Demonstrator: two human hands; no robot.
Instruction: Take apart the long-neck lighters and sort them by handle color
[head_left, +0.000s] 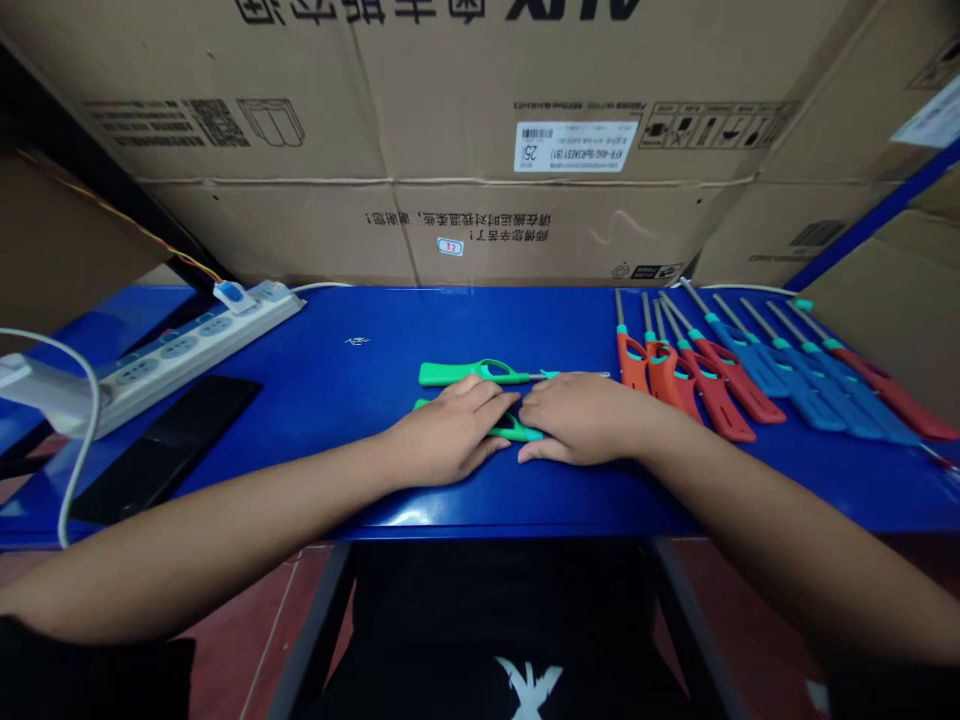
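Observation:
A green long-necked gas lighter lies crosswise near the middle of the blue table. My left hand is closed over its handle, covering most of it. From the other side, my right hand closes around its front end, where the turquoise collar shows between thumb and fingers; the metal neck is hidden under that hand. Just behind my hands rests a second green lighter, handle to the left, its metal neck passing behind my right fingers.
Several orange, red and blue lighters lie in a row on the right of the blue table. At left are a white power strip and a black phone. A large cardboard box stands behind. Small white bits lie left of centre.

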